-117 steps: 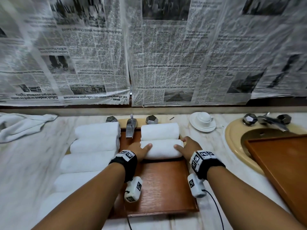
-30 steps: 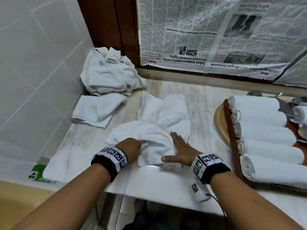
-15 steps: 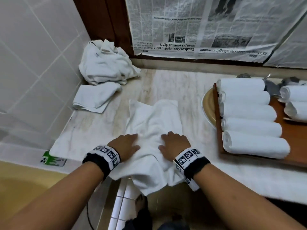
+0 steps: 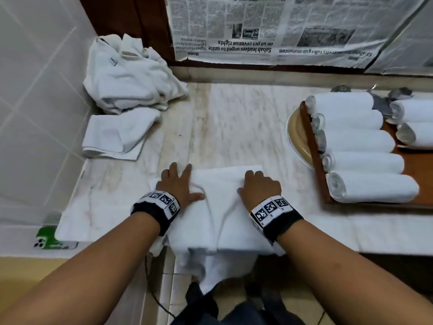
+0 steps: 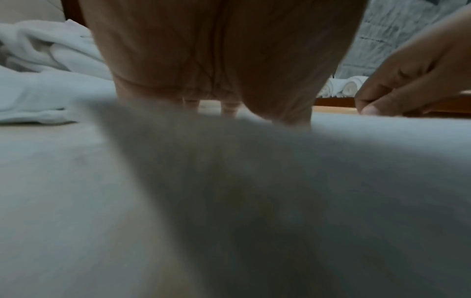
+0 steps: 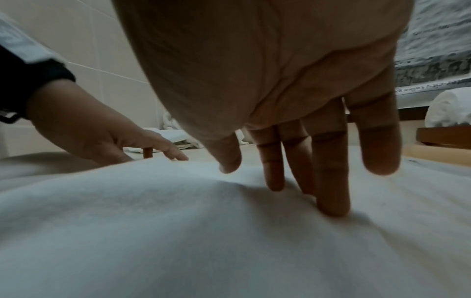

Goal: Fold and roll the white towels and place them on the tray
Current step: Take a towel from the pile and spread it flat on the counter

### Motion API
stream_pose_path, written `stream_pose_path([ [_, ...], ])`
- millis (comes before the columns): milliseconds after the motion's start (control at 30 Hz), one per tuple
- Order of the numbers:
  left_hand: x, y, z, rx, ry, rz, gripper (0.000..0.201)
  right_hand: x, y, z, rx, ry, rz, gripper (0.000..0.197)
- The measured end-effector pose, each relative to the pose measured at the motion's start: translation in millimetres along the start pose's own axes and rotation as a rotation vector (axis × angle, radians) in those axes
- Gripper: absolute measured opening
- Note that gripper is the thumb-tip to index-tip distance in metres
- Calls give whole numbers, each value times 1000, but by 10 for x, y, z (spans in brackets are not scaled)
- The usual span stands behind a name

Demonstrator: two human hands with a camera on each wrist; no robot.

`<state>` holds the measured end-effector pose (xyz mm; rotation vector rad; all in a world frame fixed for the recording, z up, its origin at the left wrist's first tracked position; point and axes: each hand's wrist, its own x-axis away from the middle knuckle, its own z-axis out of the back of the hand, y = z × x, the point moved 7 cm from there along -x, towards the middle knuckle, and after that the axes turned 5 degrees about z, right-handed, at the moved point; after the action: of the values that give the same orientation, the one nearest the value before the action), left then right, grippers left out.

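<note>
Towels crumpled in a heap [image 4: 131, 76] fill the far left corner of the worktop [image 4: 234, 127], with a folded towel [image 4: 117, 134] just in front of them. At the near edge a white towel [image 4: 222, 207] lies flat, its front part hanging over the edge. On it the left hand [image 4: 179, 186] presses with fingers [image 4: 174, 170] spread, and the right hand [image 4: 260, 187] rests with fingers [image 6: 331, 181] fairly straight, tips touching cloth. Further right, rolled towels [image 4: 356, 141] lie side by side on the wooden tray [image 4: 316, 160].
</note>
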<state>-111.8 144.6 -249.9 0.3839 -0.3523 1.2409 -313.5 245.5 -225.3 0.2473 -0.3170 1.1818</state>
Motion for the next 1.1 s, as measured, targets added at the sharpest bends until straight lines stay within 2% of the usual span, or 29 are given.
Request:
stream_pose_path([
  [67,128,1,-30,67,81,8,101,111,-64,-139,-12,52,22,46],
  [133,295,35,-58,111,147,-25,80,223,-177,-323,-62,30,126,64],
  [200,402,67,-102,-15,175,-59,57,282,-210,-435,-95,-33,177,79],
  [267,525,106,-69,-91,211,-78,47,305,-160,-503,-194,-105,152,83],
  [333,618,98,-196,-59,147,-8,54,340,-103,-568,-248,-145,143,77],
  [433,796,97,-490,17,-44,115,86,381,-9,-666,-235,-173,151,86],
  [533,812,66,-693,38,-84,171,100,393,5,-691,-208,-200,171,88],
  [600,719,70,-695,42,-86,162,106,355,34,-680,-200,-221,171,88],
  [733,322,111,-541,21,-80,63,113,120,141,-590,-220,-217,114,87],
  [867,-143,227,-237,-62,-43,-35,124,-348,219,-457,-224,-193,74,88],
  [933,-453,305,-48,-96,-31,-55,121,-639,268,-349,-216,-172,56,88],
  [1100,-1234,549,349,-144,-98,-49,121,-1369,418,-69,-186,-188,13,87],
])
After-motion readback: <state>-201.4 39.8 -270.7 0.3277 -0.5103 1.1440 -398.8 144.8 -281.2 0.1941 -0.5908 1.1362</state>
